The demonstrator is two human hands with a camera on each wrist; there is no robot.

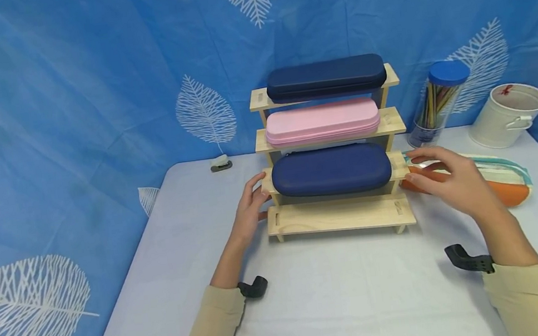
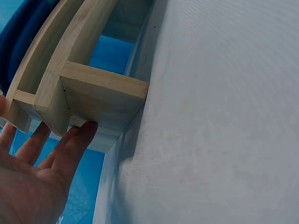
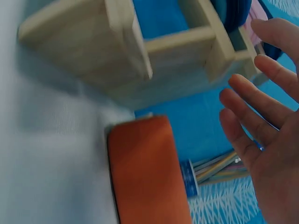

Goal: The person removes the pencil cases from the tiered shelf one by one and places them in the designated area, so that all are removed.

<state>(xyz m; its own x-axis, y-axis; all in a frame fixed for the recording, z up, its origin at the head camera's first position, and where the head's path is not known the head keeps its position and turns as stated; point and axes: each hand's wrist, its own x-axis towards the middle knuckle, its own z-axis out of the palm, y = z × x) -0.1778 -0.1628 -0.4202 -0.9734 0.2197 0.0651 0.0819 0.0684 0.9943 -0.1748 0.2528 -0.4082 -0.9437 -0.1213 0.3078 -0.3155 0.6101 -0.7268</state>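
Observation:
A four-tier wooden rack (image 1: 340, 216) stands on the white table. On its top tier lies a dark navy zip case (image 1: 326, 78), below that a pink case (image 1: 322, 121), then a blue case (image 1: 331, 171); the lowest tier is bare. My left hand (image 1: 249, 208) is at the rack's left end, its extended fingers (image 2: 70, 149) reaching along the side panel with fingertips right at the wood. At the other end, my right hand (image 1: 457, 181) has spread, gently bent fingers around the third tier's tip and holds nothing. Behind it lies an orange and white pencil case (image 1: 509, 192).
Behind the rack's right side stands a clear jar (image 1: 430, 109) of pencils with a blue lid, and a white metal bucket (image 1: 485, 122) is beside it. A small stapler (image 1: 220, 164) lies at the table's back left. A blue leaf-print cloth (image 1: 104, 98) hangs behind.

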